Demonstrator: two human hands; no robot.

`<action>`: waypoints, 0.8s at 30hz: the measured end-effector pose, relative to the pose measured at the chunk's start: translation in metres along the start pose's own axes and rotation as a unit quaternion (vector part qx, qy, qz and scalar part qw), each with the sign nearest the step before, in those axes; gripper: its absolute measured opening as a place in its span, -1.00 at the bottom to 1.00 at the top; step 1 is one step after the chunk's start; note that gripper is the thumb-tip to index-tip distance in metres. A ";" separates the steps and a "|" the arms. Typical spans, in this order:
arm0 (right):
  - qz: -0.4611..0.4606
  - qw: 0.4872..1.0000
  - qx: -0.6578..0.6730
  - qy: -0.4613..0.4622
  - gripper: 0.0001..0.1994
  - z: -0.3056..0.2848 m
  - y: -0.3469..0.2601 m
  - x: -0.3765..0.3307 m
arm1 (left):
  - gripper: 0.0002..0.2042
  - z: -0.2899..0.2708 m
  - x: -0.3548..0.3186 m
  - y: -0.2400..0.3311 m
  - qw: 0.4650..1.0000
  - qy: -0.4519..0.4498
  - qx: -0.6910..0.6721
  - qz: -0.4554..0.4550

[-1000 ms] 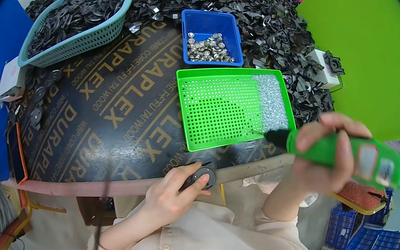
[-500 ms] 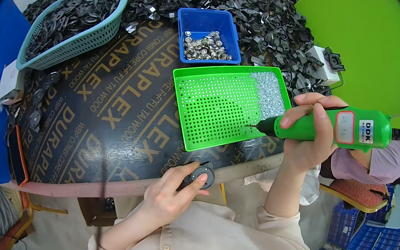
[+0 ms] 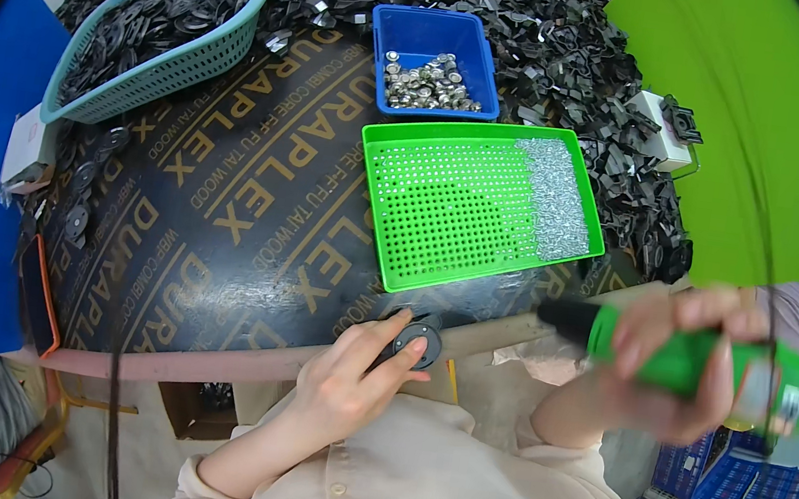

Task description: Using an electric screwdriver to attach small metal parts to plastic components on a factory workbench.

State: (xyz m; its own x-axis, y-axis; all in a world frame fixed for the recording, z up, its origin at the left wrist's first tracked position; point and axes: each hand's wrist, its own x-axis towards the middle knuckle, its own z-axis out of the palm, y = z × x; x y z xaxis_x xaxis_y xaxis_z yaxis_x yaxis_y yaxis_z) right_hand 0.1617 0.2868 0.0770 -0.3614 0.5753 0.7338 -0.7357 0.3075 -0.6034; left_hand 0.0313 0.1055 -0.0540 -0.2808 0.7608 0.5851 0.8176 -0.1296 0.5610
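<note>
My left hand point(image 3: 355, 373) grips a round black plastic part point(image 3: 415, 346) at the table's front edge, fingers around its rim. Dark material shows under the disc, its shape partly hidden. Off to the right, my right hand point(image 3: 672, 361) is wrapped round a green electric screwdriver point(image 3: 785, 391), blurred by motion. The tool's black nose points left, apart from the part; its bit cannot be made out. Ahead of my left hand lies a green perforated tray point(image 3: 456, 282), with many small silver screws point(image 3: 557, 202) heaped along its right side.
Behind the tray stands a blue bin point(image 3: 439, 23) of round metal pieces. A teal basket point(image 3: 165, 77) holds black discs at the left. Black plastic parts point(image 3: 540, 26) pile along the back. A phone point(image 3: 43, 296) lies at the left edge. Another person's sleeve point(image 3: 794, 320) shows at right.
My right hand has swung the screwdriver from over the tray's right corner down and to the right, toward me. The left hand keeps its hold on the black part.
</note>
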 end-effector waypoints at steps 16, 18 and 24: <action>0.127 0.976 -0.075 -0.159 -0.78 0.022 -0.005 -0.044 | -0.59 0.002 -0.001 0.000 1.000 -0.008 0.011 0.001; 0.120 0.975 -0.058 -0.176 -0.77 0.024 -0.002 -0.041 | -0.60 0.002 -0.001 -0.001 1.000 -0.005 0.010 0.007; 0.158 0.967 -0.006 -0.201 -0.67 0.031 0.005 -0.041 | -0.64 -0.002 -0.006 -0.003 0.999 -0.001 0.042 -0.002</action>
State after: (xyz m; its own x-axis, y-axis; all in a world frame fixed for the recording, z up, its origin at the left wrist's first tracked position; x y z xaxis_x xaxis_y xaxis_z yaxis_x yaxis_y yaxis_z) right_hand 0.1550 0.2415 0.0539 -0.7617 0.3025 0.5730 -0.5469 0.1740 -0.8189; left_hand 0.0299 0.1001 -0.0585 -0.2835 0.7631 0.5808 0.8553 -0.0727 0.5130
